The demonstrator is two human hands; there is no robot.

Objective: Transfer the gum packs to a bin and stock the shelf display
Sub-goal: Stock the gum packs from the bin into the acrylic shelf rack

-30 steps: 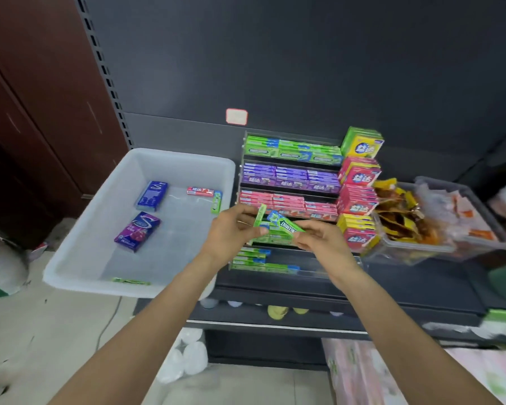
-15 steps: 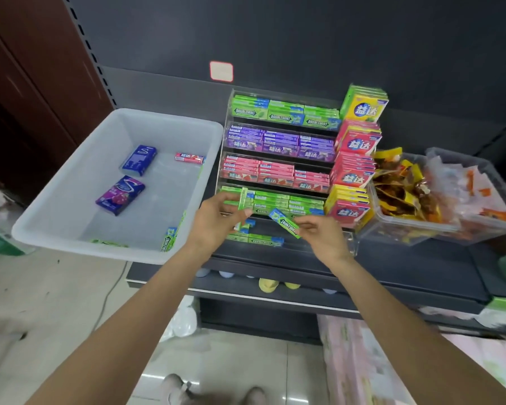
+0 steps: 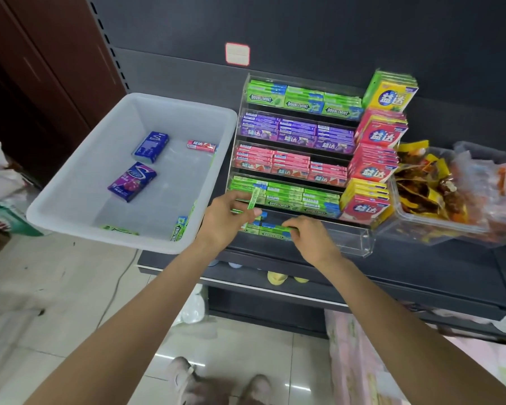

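Gum pack (image 3: 253, 199) — slim, green — upright in left hand (image 3: 227, 219).

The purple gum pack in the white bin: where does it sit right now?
In the head view, the purple gum pack lies flat on the floor of the white bin, left of the acrylic display, just below the blue pack.

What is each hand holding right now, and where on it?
Left hand pinches a green gum stick at its lower end. Right hand rests its fingertips on the green packs in the bottom tray; a grip cannot be told.
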